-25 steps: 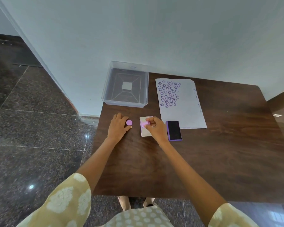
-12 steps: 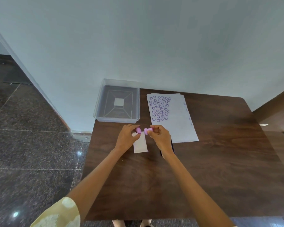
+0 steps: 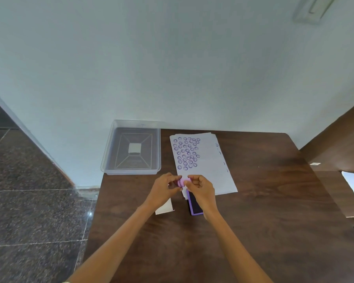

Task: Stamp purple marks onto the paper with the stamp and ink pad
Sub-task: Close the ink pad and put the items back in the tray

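A small pink-purple stamp is held above the table between both hands. My left hand pinches its left part and my right hand pinches its right part, with the two parts pressed together. The white paper lies beyond the hands, its upper left filled with several purple smiley marks. The open ink pad, purple-edged with a dark surface, lies under my right wrist, partly hidden. A small white card rests under my left wrist.
An empty clear plastic tray stands at the table's back left corner against the pale wall. The dark wooden table ends at the left above a granite floor. Wooden furniture stands at the right.
The left hand lifted the purple cap off the table and brought it to the stamp in the right hand. Both parts now meet. The head has tilted upward.
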